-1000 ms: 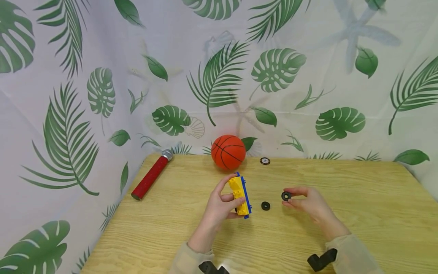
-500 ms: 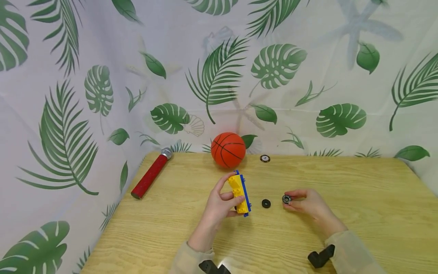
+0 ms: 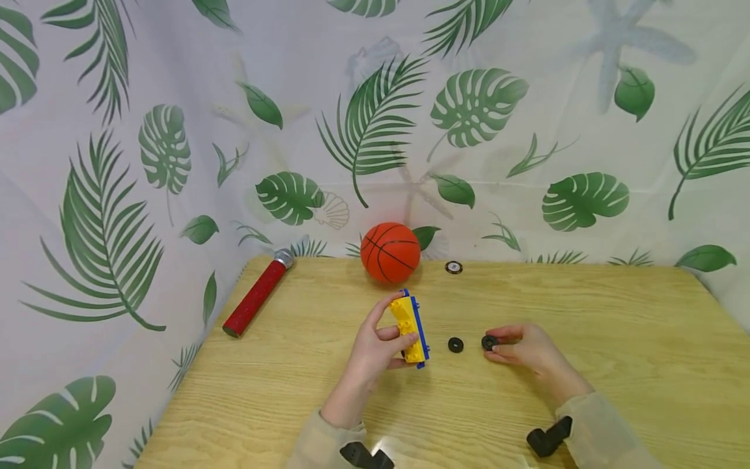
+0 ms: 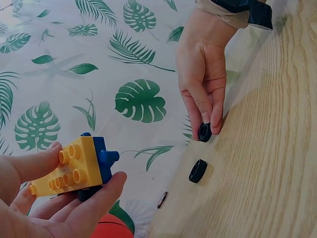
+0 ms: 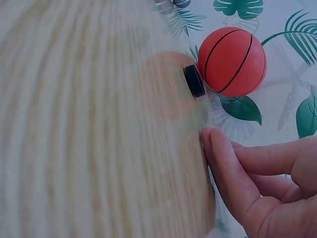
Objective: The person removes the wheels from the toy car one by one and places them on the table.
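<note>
My left hand (image 3: 381, 348) holds a toy vehicle body (image 3: 409, 329) of yellow and blue studded plastic, tipped on end above the table. Blue pegs stick out along its right side. In the left wrist view a dark part shows under the toy body (image 4: 79, 166), partly hidden by fingers. The right hand (image 3: 530, 352) pinches a small black toy tyre (image 3: 489, 342) between thumb and fingers, close to the tabletop. Another black toy tyre (image 3: 456, 345) lies flat on the table between the hands. In the right wrist view the fingers hide the pinched tyre.
An orange basketball (image 3: 390, 253) sits at the table's back edge, beside a small round disc (image 3: 454, 268). A red microphone (image 3: 258, 293) lies at the left edge. A leaf-patterned cloth (image 3: 486, 195) hangs behind the wooden table (image 3: 281, 391).
The right hand has lowered slightly, and the tyre in it has turned between the fingers. My left hand holds the toy body almost still. The head view has tilted slightly down.
</note>
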The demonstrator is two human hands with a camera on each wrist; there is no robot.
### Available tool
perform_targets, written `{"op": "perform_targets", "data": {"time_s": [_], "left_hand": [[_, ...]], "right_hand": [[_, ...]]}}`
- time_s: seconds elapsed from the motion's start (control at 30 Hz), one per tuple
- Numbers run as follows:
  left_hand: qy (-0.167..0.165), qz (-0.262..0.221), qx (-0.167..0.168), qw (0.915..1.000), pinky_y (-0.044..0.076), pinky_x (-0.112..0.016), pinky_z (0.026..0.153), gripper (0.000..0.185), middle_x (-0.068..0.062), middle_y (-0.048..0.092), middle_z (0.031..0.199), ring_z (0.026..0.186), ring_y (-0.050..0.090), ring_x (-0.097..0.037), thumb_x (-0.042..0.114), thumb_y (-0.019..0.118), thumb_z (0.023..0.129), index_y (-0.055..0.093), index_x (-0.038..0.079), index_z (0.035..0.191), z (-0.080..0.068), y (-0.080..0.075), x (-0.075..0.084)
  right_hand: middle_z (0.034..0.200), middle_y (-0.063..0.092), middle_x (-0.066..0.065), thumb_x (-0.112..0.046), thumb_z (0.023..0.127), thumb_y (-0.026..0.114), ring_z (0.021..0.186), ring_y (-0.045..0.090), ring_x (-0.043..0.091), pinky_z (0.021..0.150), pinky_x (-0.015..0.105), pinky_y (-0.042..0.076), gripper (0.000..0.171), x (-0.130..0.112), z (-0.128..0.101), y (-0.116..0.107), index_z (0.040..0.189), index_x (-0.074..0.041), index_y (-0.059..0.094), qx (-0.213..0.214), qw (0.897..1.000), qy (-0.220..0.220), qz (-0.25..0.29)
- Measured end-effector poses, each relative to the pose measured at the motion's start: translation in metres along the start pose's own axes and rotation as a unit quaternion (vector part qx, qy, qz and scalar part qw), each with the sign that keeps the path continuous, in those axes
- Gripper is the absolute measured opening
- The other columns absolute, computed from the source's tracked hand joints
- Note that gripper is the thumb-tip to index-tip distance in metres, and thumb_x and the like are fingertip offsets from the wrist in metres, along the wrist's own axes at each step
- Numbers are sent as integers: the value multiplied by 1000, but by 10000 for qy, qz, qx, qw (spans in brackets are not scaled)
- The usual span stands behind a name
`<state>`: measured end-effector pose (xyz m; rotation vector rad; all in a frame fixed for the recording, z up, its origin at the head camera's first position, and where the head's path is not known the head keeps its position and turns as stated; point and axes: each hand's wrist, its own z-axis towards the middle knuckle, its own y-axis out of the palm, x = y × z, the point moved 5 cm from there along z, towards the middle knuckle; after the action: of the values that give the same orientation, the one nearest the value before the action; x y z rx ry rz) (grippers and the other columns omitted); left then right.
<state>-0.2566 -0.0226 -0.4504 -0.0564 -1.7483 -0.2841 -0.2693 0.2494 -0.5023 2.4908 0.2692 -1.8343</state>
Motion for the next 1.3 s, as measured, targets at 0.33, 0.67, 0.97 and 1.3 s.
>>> {"op": "perform_targets", "data": {"time_s": [0.33,0.67,0.97,1.3], "left_hand": [[-32,-51,-51,10000,62,-48,70,68,-21,72,110,91,72,-28,0,69,90,47,38,142,0,2,-1],[12,-53,-51,10000,62,-47,70,67,-20,72,108,89,72,-28,0,69,90,47,38,142,-1,1,0],[24,-25,2,10000,62,-46,69,68,-20,72,109,89,72,-28,1,70,90,47,39,142,-2,0,0],[87,-65,-53,9999,62,-48,70,70,-20,72,110,90,72,-28,0,69,90,46,39,144,-3,1,2]], "right_hand": [[122,49,42,20,90,54,82,71,15,79,29,61,47,1,-2,0,134,27,38,-10,9998,97,-188],[121,51,38,21,88,56,78,71,14,78,29,61,49,0,-3,1,133,28,38,9,9998,86,-191],[111,56,25,20,88,57,78,71,14,77,29,61,48,1,-4,1,132,28,39,17,9994,48,-346],[115,48,28,21,88,56,80,71,17,79,31,61,54,3,-2,-4,138,25,35,129,9995,49,-284]]}}
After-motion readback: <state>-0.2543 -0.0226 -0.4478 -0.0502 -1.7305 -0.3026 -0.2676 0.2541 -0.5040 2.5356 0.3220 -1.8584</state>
